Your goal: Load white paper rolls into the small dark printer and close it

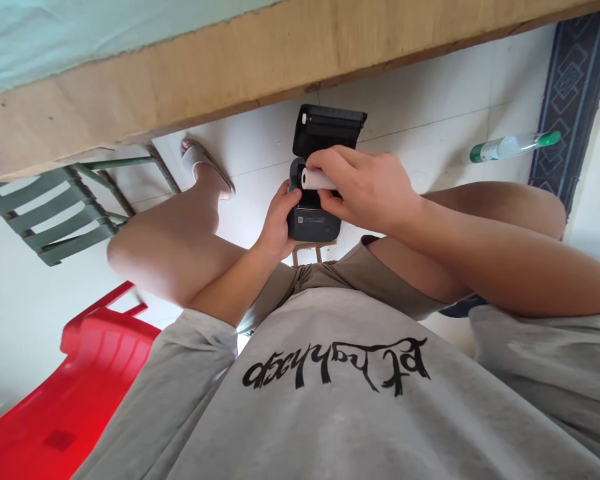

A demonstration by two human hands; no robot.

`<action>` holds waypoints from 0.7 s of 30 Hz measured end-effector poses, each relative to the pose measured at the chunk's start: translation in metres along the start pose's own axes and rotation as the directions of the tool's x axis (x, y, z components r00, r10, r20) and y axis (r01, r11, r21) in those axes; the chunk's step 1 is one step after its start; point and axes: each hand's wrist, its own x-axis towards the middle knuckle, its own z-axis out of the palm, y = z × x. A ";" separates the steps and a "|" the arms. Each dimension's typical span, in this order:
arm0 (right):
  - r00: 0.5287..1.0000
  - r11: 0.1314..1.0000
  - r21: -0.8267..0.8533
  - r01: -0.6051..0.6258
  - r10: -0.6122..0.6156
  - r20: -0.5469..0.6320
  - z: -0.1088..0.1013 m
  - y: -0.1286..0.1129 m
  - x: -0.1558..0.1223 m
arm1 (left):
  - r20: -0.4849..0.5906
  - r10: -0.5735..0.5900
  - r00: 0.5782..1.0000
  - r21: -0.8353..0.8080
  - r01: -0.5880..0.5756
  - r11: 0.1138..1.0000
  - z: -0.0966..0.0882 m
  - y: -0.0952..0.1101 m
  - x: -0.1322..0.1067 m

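Note:
A small black thermal printer (314,225) with its lid (325,130) swung up sits in my left hand (279,223), whose fingers wrap its left side with the thumb at the rim. My right hand (367,183) pinches a white paper roll (316,179) between thumb and fingers. The roll lies sideways at the mouth of the printer's compartment; its hollow core end faces left. Whether it touches the bottom of the compartment is hidden by my fingers. A pale label with small print shows on the printer's near face.
A wooden bed edge (220,80) with a pale green sheet (80,33) runs across the top. On the tiled floor lies a clear plastic bottle (513,147) with a green cap. At left are a green slatted chair (55,213) and a red plastic chair (90,373).

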 end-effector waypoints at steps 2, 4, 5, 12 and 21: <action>1.000 0.999 -0.037 0.016 -0.015 0.014 0.002 0.000 0.002 | 0.019 0.005 1.000 -0.002 -0.005 1.000 -0.001 0.000 0.000; 0.998 0.997 -0.068 0.031 -0.027 0.061 0.003 0.000 0.005 | 0.018 0.004 1.000 -0.007 -0.004 1.000 -0.001 0.000 0.000; 0.996 0.996 -0.081 0.037 -0.030 0.088 0.003 -0.001 0.006 | 0.013 0.001 1.000 -0.009 -0.001 1.000 -0.001 0.001 -0.001; 0.999 0.997 -0.068 0.031 -0.030 0.020 0.002 -0.004 0.009 | -0.045 -0.009 0.999 -0.029 0.008 1.000 0.002 0.006 -0.002; 0.851 0.875 -0.051 0.481 -0.480 -0.212 0.029 0.007 -0.013 | -0.009 -0.019 1.000 -0.002 0.019 1.000 0.002 0.012 -0.007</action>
